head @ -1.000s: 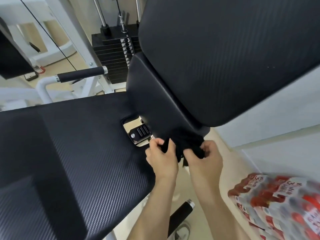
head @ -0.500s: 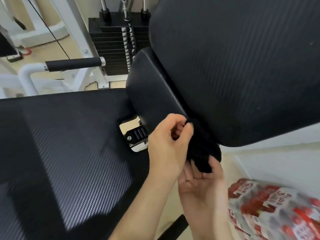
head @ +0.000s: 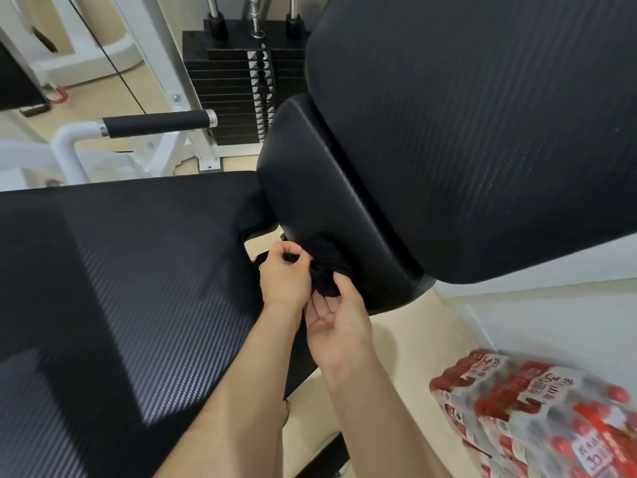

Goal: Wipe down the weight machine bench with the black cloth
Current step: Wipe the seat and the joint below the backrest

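Note:
The black cloth [head: 324, 270] is bunched up against the lower edge of the backrest's side panel [head: 310, 188]. My left hand [head: 284, 274] pinches the cloth's upper left edge with curled fingers. My right hand [head: 336, 320] is palm up beneath the cloth, its fingers holding the lower end. The flat seat pad [head: 131, 288] with a carbon-weave texture spreads to the left below my arms. The large backrest pad [head: 482, 132] rises at the upper right.
A black weight stack [head: 241, 88] with chrome guide rods stands behind the bench. A white frame with a black foam handle [head: 155, 124] juts out at the left. A shrink-wrapped pack of red-labelled bottles [head: 537, 419] lies on the floor at the lower right, by a white wall.
My left hand has slid down and left along the cloth's edge. The cloth is more bunched between both hands. The view has shifted slightly.

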Demonstrator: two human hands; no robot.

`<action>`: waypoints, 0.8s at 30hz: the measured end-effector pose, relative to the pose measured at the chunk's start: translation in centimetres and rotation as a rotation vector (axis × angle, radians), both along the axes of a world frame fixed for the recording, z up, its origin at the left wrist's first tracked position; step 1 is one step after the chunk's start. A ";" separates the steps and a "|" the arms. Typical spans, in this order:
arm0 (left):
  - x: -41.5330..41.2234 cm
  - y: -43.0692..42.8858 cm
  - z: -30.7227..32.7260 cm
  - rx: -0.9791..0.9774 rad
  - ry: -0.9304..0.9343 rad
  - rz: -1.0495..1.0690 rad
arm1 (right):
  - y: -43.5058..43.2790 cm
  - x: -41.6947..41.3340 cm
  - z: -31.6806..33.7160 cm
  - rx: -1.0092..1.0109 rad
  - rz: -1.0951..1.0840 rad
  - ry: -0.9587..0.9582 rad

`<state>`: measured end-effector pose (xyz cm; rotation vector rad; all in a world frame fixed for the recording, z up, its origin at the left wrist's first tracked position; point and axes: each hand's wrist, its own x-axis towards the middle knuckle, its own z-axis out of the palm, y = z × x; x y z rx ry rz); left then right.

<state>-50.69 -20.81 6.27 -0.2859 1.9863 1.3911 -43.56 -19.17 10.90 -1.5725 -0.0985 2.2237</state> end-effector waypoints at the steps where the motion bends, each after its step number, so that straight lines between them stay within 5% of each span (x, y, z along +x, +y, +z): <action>1: 0.0 -0.1 0.7 -0.002 -0.009 0.036 | 0.0 0.1 0.5 -0.011 -0.021 0.029; 3: 0.9 0.1 2.9 0.111 0.055 0.080 | 0.4 0.6 2.0 -0.010 -0.073 0.115; 7: 4.3 1.0 6.8 0.283 0.406 -0.165 | 1.8 3.2 3.6 0.047 -0.107 0.192; 12: 1.8 1.6 3.9 0.176 0.410 -0.252 | 1.6 1.9 1.4 0.132 0.093 0.029; 17: -0.6 1.5 0.9 -0.003 0.252 -0.064 | 1.2 -1.8 -0.1 0.182 0.279 -0.188; 20: -1.1 1.6 0.0 -0.023 -0.016 0.153 | 1.8 -3.5 -0.1 0.398 0.578 -0.491; 24: -1.9 1.4 0.4 0.083 -0.121 0.361 | 4.4 -7.3 3.1 0.961 1.351 -0.837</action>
